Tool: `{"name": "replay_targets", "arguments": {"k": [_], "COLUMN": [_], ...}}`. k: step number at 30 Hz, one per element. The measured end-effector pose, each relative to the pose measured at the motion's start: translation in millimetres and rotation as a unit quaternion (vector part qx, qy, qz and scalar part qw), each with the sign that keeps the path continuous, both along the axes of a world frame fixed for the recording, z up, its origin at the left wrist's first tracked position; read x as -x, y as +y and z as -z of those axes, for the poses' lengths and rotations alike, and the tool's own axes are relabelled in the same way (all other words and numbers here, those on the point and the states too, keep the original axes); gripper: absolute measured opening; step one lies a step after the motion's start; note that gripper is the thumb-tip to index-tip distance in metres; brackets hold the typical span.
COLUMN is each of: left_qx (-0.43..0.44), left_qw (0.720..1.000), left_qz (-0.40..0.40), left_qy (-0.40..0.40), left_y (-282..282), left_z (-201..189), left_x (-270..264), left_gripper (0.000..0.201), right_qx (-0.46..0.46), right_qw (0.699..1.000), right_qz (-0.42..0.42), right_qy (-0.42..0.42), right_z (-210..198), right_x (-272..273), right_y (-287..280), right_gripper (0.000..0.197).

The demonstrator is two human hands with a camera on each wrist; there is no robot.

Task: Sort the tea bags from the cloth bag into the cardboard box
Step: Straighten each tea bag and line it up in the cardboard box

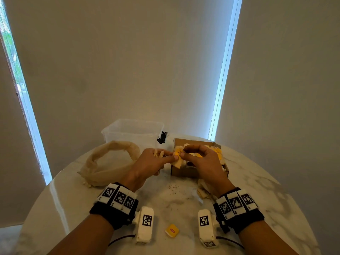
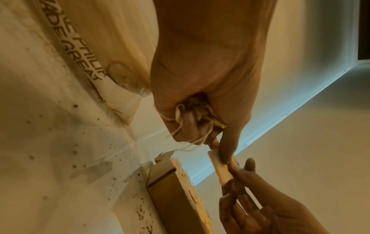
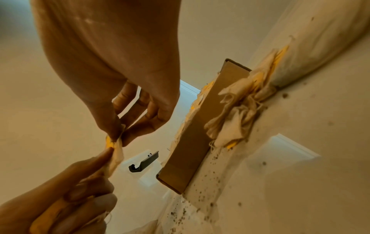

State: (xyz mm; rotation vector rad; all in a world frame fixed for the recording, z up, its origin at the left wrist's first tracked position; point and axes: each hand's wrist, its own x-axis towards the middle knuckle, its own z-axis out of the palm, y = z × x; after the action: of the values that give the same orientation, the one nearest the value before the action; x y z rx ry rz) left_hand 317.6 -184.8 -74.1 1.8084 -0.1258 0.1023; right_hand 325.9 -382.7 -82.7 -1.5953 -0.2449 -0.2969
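Note:
Both hands meet just above the near left corner of the cardboard box [image 1: 185,171], which holds several tea bags with yellow tags. My left hand [image 1: 154,161] and my right hand [image 1: 197,155] each pinch the same tea bag [image 1: 178,159] between thumb and forefinger. The left hand also clutches a bundle of tea bags and strings [image 2: 197,113] in its curled fingers. In the right wrist view the shared tea bag [image 3: 116,150] hangs between the two pinches. The beige cloth bag [image 1: 108,162] lies open and slack at the left.
A clear plastic tub [image 1: 132,132] stands behind the cloth bag, with a black clip [image 1: 162,137] beside it. A loose yellow tag [image 1: 172,230] lies near the table's front edge. More tea bags [image 1: 203,190] sit by the box under my right wrist. Tea crumbs dot the marble table [image 1: 266,190].

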Motion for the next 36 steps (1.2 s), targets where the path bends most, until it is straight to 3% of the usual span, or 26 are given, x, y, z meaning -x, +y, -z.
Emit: {"name": "replay_targets", "arguments": {"k": [6,14,22,33,36], "left_qx": [-0.047,-0.067,-0.068,-0.012,-0.005], "left_qw": [0.999,0.998,0.998,1.0,1.0], "left_qz": [-0.003,-0.002,0.004,0.002,-0.003], "left_qy": [-0.019,0.003,-0.005,-0.001,0.002], "left_y": [2,0,2,6,7], "left_z": [1,1,3,-2,0], "left_x": [-2,-3,-3,5,4], "left_gripper": [0.006,0.009,0.008,0.018,0.019], "right_qx": [0.02,0.019,0.038,0.065,0.139], "right_qw": [0.999,1.0,0.998,0.997,0.989], "right_qz": [-0.034,-0.006,-0.042,0.032,0.046], "right_qy": [0.017,-0.006,0.022,-0.007,-0.025], "right_z": [3,7,3,-27,-32], "right_x": [0,-4,2,-1,-13], "right_y": [0,-1,-4,-26,-34], "right_gripper": [0.026,0.014,0.015,0.021,0.024]}}
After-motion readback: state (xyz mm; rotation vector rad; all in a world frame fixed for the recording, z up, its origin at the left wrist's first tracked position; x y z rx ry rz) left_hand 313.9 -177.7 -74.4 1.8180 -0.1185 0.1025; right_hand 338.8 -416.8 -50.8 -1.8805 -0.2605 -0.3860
